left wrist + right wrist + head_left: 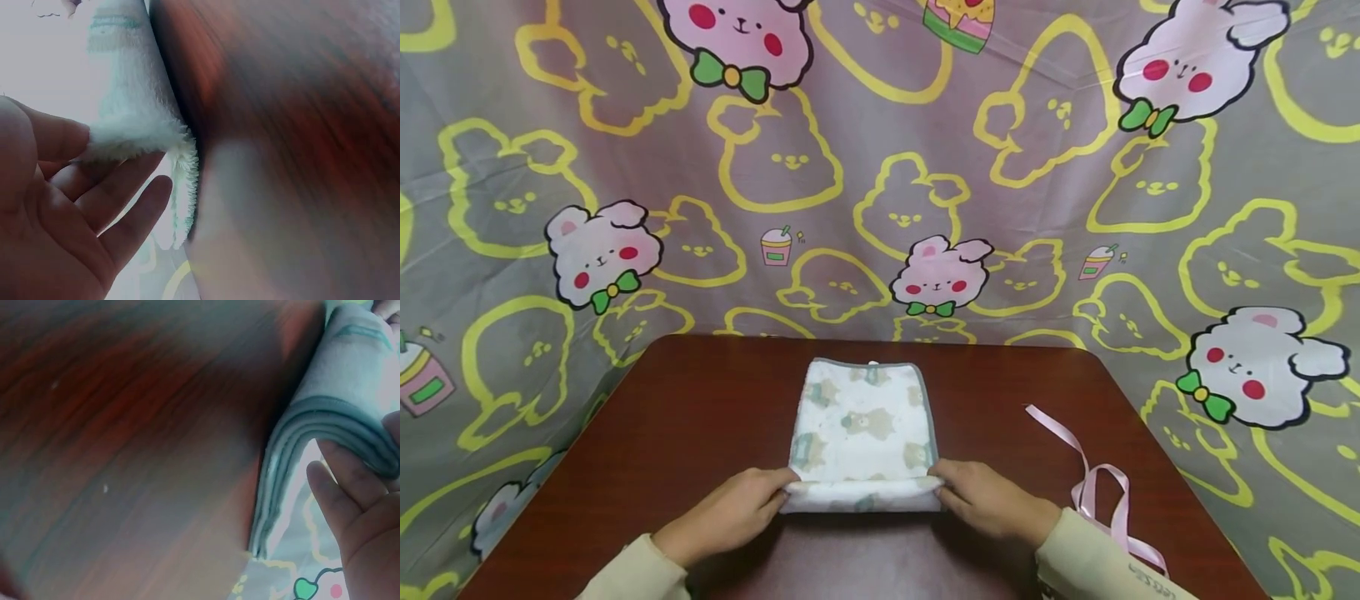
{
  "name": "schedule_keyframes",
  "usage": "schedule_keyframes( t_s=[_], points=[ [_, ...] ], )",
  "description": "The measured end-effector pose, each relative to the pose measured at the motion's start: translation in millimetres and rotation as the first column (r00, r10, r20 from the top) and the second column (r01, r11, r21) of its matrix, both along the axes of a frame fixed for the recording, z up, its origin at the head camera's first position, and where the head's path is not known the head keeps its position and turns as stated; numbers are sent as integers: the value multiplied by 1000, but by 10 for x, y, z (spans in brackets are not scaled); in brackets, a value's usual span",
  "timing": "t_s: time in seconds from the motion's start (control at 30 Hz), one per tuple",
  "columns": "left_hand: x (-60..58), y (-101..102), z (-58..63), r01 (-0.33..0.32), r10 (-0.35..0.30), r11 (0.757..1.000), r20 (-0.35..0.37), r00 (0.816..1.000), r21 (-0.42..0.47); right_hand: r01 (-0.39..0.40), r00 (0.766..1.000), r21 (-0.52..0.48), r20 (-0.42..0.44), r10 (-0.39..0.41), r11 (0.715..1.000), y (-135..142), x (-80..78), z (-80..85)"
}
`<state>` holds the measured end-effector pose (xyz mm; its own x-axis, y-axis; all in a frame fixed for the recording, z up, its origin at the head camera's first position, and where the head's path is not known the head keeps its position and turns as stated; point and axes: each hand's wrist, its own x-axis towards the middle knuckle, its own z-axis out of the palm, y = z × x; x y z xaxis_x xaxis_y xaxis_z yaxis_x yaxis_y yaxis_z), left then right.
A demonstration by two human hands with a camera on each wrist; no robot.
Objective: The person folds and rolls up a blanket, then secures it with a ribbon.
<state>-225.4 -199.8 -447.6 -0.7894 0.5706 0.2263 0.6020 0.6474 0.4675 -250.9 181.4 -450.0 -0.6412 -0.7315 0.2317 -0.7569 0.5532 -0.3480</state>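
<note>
A white towel with brown and grey-green bear prints lies in the middle of the table, its edge trimmed in grey-green. The near end is turned over into a thick fold across its width. My left hand pinches the left end of that fold between thumb and fingers. At the opposite end, my right hand grips the fold the same way. Several stacked layers of the towel arch over the fingers in the right wrist view. The left wrist view shows its fluffy edge between thumb and fingers.
A loose pink ribbon lies in loops on the right side of the dark reddish-brown table. Patterned fabric with rabbit faces hangs behind the table and along both sides.
</note>
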Motion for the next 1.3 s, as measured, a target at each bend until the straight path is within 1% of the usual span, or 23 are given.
schedule_keyframes(
  t_s=[0.1,0.27,0.5,0.73,0.97,1.1,1.3],
  points=[
    [-6,5,-14,-7,7,1000,22,1000,25,15,999,-17,33,-14,1000,3,-10,3],
    [-28,9,-33,-5,3,998,39,999,68,27,999,-20,35,-27,999,6,-28,7],
    [-73,36,-40,-44,43,994,21,999,98,71,993,-58,99,-65,996,20,-85,15],
    [-156,80,-73,-106,106,988,8,994,110,90,992,-86,96,-82,992,14,-149,11],
    [-247,122,-99,-167,168,979,6,986,120,138,988,-98,77,-131,986,-23,-210,-1],
    [-298,129,-117,-194,192,973,32,981,125,165,984,-91,82,-157,982,-44,-235,-6],
    [-361,122,-149,-205,198,970,66,978,129,185,980,-91,87,-177,979,-54,-275,-19]
  ],
)
